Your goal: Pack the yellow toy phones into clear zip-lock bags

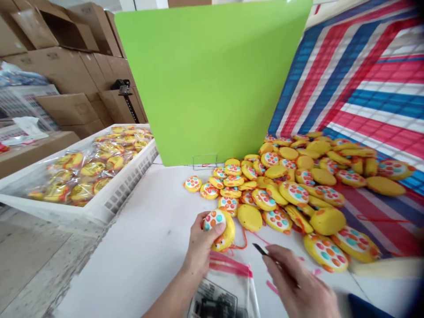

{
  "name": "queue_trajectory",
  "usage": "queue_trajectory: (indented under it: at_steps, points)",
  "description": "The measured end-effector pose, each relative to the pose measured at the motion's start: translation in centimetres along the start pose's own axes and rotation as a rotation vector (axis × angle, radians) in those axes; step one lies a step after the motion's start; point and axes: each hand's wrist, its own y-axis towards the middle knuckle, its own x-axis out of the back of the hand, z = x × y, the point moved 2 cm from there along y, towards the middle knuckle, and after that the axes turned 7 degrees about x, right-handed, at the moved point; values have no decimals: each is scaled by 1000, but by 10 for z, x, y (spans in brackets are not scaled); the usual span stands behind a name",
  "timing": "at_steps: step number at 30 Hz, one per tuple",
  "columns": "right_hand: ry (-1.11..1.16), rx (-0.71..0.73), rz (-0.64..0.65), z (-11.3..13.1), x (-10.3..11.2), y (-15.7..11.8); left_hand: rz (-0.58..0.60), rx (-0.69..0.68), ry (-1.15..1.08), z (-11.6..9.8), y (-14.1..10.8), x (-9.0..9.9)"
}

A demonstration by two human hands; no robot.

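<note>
yellow toy (220,229) with coloured dots sits in my left hand (202,240), thumb over its dotted face and fingers curled under, held just above the white table (149,247) and the clear zip bag (225,287) lying flat below it. my right hand (294,278) is down-right of the toy, near but apart, pinching a thin dark strip (260,248) whose tip points up-left toward the toy. left is clearly nearer; loose toy pile (298,185) behind, white crate (99,194) far left.
</note>
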Motion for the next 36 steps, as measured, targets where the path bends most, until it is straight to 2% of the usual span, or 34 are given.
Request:
queue_trajectory:
  at_steps: [3, 6, 24, 36]
  points:
    - [117, 93, -34, 35, -26, 16, 12, -60, 34, -5, -6, 0]
    - [165, 121, -51, 47, -37, 18, 25, -86, 51, -7, -9, 0]
    - [96, 241, -98, 51, -28, 18, 44, -73, 52, -5, -17, -2]
    - [118, 214, -91, 51, -31, 15, 29, -67, 70, -5, -18, -1]
